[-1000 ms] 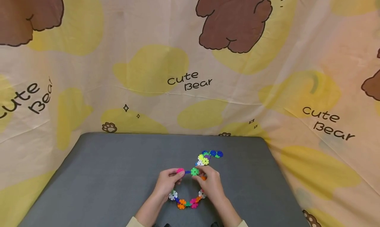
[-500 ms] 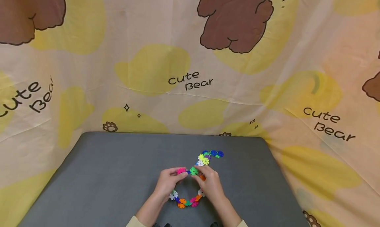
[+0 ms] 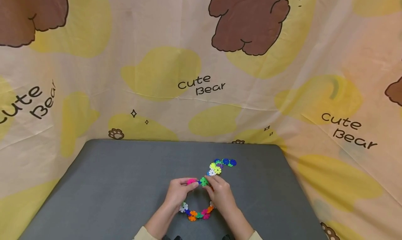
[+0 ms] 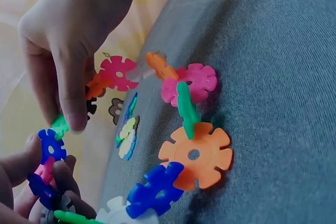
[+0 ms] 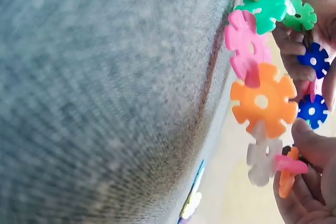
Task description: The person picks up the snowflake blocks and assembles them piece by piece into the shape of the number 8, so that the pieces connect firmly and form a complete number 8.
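Note:
A loop of linked flower-shaped plastic discs in mixed colours hangs between the two hands. My left hand [image 3: 177, 193] pinches a pink disc [image 3: 191, 181] between thumb and fingers. Opposite it, my right hand [image 3: 223, 196] pinches a green disc [image 3: 204, 181]. Between them sits a blue disc [image 4: 47, 139], edge to edge with the green one; from these views I cannot tell how deeply their slots interlock. The loop's lower part, with an orange disc [image 4: 176, 148] and a magenta disc [image 4: 202, 80], droops below the hands. Fingers hide some discs on both sides.
Another group of flower discs, with yellow [image 3: 217, 170], white [image 3: 211, 172] and blue [image 3: 225, 162] ones, lies on the grey tabletop [image 3: 125, 184] beyond the right hand. A bear-print cloth [image 3: 157, 121] hangs behind and beside the table.
Both hands have drawn slightly together, so the gap between the pink and green discs has narrowed and less of the blue disc shows. The group on the table stays put.

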Demonstrator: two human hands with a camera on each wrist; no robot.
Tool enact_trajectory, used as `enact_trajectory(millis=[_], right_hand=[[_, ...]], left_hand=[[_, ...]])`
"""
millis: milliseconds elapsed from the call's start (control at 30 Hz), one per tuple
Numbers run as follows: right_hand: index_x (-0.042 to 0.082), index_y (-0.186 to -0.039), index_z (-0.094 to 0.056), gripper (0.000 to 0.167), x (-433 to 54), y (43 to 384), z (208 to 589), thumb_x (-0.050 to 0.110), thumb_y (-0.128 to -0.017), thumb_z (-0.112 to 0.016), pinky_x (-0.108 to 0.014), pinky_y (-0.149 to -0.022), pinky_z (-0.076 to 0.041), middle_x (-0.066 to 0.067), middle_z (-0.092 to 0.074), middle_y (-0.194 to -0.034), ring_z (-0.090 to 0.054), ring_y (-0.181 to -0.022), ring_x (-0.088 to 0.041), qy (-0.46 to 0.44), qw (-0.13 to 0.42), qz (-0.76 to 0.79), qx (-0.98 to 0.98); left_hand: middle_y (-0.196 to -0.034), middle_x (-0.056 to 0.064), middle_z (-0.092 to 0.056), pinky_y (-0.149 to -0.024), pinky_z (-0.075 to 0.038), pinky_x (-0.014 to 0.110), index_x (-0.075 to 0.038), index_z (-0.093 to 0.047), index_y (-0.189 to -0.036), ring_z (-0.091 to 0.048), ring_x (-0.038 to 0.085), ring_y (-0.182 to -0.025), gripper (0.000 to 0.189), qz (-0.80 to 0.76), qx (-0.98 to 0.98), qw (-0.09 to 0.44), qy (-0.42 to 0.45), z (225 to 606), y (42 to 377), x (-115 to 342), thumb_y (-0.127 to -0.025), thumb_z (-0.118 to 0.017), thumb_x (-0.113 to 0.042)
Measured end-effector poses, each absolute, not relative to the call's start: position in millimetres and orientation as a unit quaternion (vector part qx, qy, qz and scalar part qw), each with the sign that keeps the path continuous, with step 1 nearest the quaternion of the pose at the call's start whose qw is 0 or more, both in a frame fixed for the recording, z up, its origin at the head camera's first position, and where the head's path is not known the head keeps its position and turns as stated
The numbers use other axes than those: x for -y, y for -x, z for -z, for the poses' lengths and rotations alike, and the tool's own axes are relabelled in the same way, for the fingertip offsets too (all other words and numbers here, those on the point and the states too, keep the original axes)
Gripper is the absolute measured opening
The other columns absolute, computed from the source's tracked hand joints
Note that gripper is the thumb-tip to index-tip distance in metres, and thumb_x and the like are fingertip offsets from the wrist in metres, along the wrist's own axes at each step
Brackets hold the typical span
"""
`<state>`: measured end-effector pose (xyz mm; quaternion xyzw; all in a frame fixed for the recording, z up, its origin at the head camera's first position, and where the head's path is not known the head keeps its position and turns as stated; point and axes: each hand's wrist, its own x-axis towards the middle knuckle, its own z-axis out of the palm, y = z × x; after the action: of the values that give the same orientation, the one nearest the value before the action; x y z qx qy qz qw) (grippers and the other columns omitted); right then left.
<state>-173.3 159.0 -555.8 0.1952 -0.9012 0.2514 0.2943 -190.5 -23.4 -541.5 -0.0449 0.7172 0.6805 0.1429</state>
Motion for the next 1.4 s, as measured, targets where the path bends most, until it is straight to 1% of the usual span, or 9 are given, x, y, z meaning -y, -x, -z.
enact_trajectory(millis=[300, 567, 667, 833, 900, 1000, 1133, 1267, 1400], right_hand=[[0.006, -0.111, -0.076, 0.036, -156, 173, 552, 0.011, -0.077, -0.087, -0.028, -0.078, -0.060, -0.005, -0.071, -0.097, -0.069, -0.085, -0.015, -0.175, 0.234, -0.259, 0.921], [0.012, -0.132, -0.067, 0.057, -166, 180, 552, 0.021, -0.079, -0.087, -0.035, -0.083, -0.060, -0.006, -0.073, -0.111, -0.070, -0.093, -0.018, -0.084, 0.087, -0.360, 0.925], [0.009, -0.130, -0.067, 0.051, -176, 181, 555, 0.025, -0.085, -0.083, -0.037, -0.080, -0.060, -0.009, -0.073, -0.112, -0.070, -0.092, -0.020, -0.057, 0.059, -0.382, 0.920], [0.008, -0.117, -0.073, 0.034, -194, 181, 557, 0.028, -0.090, -0.077, -0.034, -0.079, -0.059, -0.002, -0.074, -0.101, -0.067, -0.086, -0.013, -0.020, 0.070, -0.381, 0.922], [0.009, -0.112, -0.075, 0.029, -198, 180, 556, 0.029, -0.090, -0.077, -0.030, -0.076, -0.058, 0.002, -0.073, -0.095, -0.064, -0.081, -0.010, -0.007, 0.053, -0.384, 0.922], [0.008, -0.107, -0.074, 0.029, -201, 179, 555, 0.032, -0.091, -0.076, -0.026, -0.068, -0.054, 0.004, -0.071, -0.087, -0.061, -0.075, -0.008, -0.017, -0.026, -0.393, 0.919], [0.005, -0.106, -0.072, 0.031, -200, 176, 555, 0.033, -0.091, -0.076, -0.024, -0.060, -0.049, 0.005, -0.069, -0.081, -0.059, -0.069, -0.009, -0.038, -0.123, -0.408, 0.904], [0.008, -0.102, -0.073, 0.020, -194, 175, 556, 0.026, -0.093, -0.074, -0.024, -0.059, -0.048, 0.006, -0.067, -0.079, -0.057, -0.068, -0.009, -0.051, -0.120, -0.403, 0.906], [0.011, -0.098, -0.074, 0.011, -185, 176, 559, 0.020, -0.095, -0.072, -0.025, -0.061, -0.048, 0.006, -0.066, -0.080, -0.056, -0.069, -0.010, -0.058, -0.112, -0.392, 0.911]], left_hand=[[-0.101, 0.007, -0.076, -0.085, -0.059, 0.041, -0.004, -0.078, -0.109, -0.070, 0.027, -0.090, 0.032, -0.669, -0.727, 0.150, 0.041, 544, 194, 24, -0.087, -0.080, -0.027], [-0.117, 0.014, -0.073, -0.093, -0.056, 0.044, 0.000, -0.069, -0.125, -0.069, 0.022, -0.104, 0.040, -0.657, -0.740, 0.145, 0.001, 553, 202, 33, -0.095, -0.072, -0.026], [-0.126, 0.018, -0.069, -0.098, -0.053, 0.047, 0.000, -0.064, -0.132, -0.067, 0.027, -0.115, 0.041, -0.640, -0.756, 0.139, -0.016, 560, 205, 38, -0.098, -0.068, -0.022], [-0.132, 0.018, -0.065, -0.099, -0.052, 0.049, -0.001, -0.062, -0.135, -0.061, 0.032, -0.122, 0.042, -0.563, -0.820, 0.097, -0.035, 566, 210, 54, -0.098, -0.067, -0.019], [-0.129, 0.016, -0.066, -0.095, -0.053, 0.048, -0.003, -0.063, -0.135, -0.061, 0.031, -0.118, 0.044, -0.547, -0.832, 0.091, -0.035, 565, 211, 61, -0.095, -0.070, -0.022], [-0.128, 0.013, -0.066, -0.096, -0.052, 0.050, -0.006, -0.061, -0.138, -0.060, 0.030, -0.118, 0.056, -0.532, -0.837, 0.113, -0.062, 562, 210, 69, -0.089, -0.078, -0.027], [-0.147, 0.018, -0.052, -0.109, -0.038, 0.062, -0.003, -0.048, -0.148, -0.045, 0.040, -0.135, 0.091, -0.446, -0.863, 0.169, -0.167, 556, 206, 75, -0.074, -0.091, -0.034], [-0.162, 0.017, -0.030, -0.113, -0.026, 0.067, -0.005, -0.028, -0.158, -0.029, 0.042, -0.144, 0.123, -0.343, -0.889, 0.201, -0.228, 556, 199, 71, -0.061, -0.098, -0.032], [-0.161, 0.015, -0.032, -0.114, -0.029, 0.064, -0.009, -0.022, -0.161, -0.031, 0.040, -0.143, 0.126, -0.328, -0.906, 0.171, -0.205, 562, 195, 65, -0.060, -0.098, -0.015]])
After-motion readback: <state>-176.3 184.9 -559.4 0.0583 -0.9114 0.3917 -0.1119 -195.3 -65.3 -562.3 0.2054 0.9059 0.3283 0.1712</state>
